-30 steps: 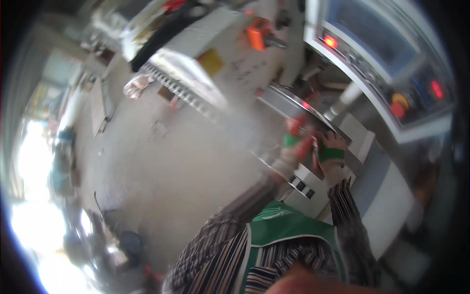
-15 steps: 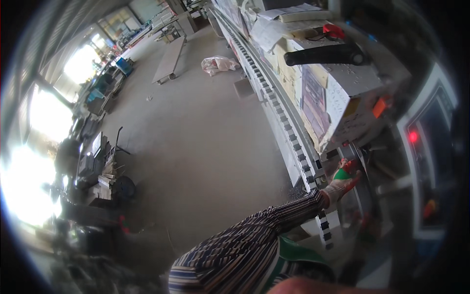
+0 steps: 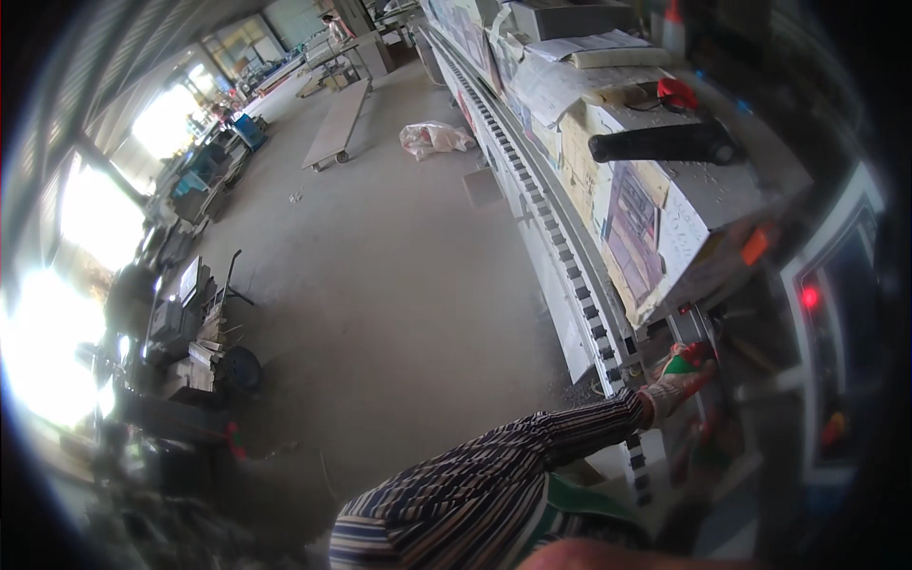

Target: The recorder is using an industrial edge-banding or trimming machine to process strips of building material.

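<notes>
My left hand (image 3: 678, 376), in a white, green and red work glove, reaches out at the right, below the near end of a long machine (image 3: 679, 228). Its fingers look bent together beside a narrow, shiny upright strip (image 3: 695, 328). What lies between them is too dark to make out. The striped sleeve (image 3: 513, 446) of this arm crosses the lower middle. Under the left hand, a dark, blurred red and green shape may be my right hand (image 3: 708, 439); its fingers cannot be read.
A black-padded conveyor track (image 3: 556, 242) runs along the machine. A black handle (image 3: 660, 142) and papers (image 3: 589, 46) lie on top. A panel with a red light (image 3: 809, 297) stands right. Across the floor are a plastic bag (image 3: 435, 139), a low trolley (image 3: 337, 128) and a hand cart (image 3: 233, 285).
My left hand has shifted slightly right and down in the picture, its fingers now lower and closer together. The whole scene has moved a little the same way as the head turned.
</notes>
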Available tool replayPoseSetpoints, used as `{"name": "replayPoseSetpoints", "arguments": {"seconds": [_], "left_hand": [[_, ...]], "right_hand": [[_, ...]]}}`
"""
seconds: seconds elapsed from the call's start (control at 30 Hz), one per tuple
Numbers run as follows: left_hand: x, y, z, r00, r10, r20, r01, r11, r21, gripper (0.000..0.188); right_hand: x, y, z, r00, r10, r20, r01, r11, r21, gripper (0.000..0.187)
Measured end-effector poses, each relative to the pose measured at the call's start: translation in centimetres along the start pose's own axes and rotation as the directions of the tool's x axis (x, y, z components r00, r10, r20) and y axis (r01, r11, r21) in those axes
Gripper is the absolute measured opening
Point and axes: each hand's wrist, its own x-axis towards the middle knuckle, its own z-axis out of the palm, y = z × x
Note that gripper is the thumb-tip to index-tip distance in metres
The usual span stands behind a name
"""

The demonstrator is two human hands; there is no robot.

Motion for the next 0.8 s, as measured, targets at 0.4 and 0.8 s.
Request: {"name": "replayPoseSetpoints", "arguments": {"seconds": [0.4, 0.8], "left_hand": [[-1.8, -2.4, -7.0, 0.931, 0.224, 0.290, -0.231, 0.973, -0.009, 0.045], [-11.0, 6.3, -16.4, 0.823, -0.391, 0.411, 0.317, 0.918, 0.239, 0.049]], "right_hand": [[2.9, -1.4, 4.3, 0.999, -0.005, 0.039, 0.000, 0.993, 0.114, 0.040], [9.3, -6.9, 1.9, 0.998, -0.006, 0.062, -0.006, 0.981, 0.193, 0.047]]}}
